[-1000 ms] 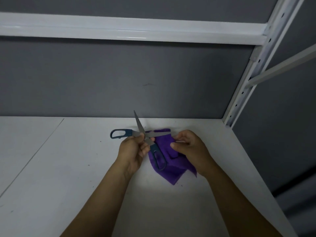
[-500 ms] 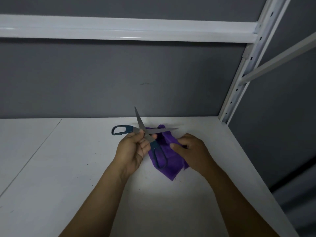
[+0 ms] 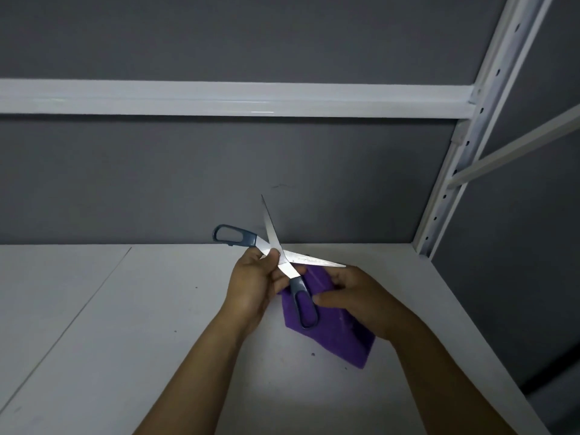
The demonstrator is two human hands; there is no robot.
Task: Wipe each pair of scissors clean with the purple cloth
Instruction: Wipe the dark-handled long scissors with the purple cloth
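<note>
The white shelf [image 3: 94, 340] stretches wide to the left of the hands, crossed by a thin seam [image 3: 78, 309] that runs from the near left towards the far wall [image 3: 157, 183], which closes the far edge. A white beam [image 3: 219, 98] spans overhead. The left hand [image 3: 254, 287] is raised off the shelf, thumb and curled fingers pinching the scissors [image 3: 284, 260] at the pivot. The blades are spread wide: one points up and far, the other right (its tip just over the right knuckles). One blue handle sticks out left and the other hangs near, over the purple cloth [image 3: 339, 337]. The right hand [image 3: 354, 296] grips that cloth with curled fingers, its thumb pointing left. The cloth's corner droops toward the shelf. At the far right an upright post [image 3: 455, 171] marks the corner, and the shelf's right edge lies near the right forearm
</note>
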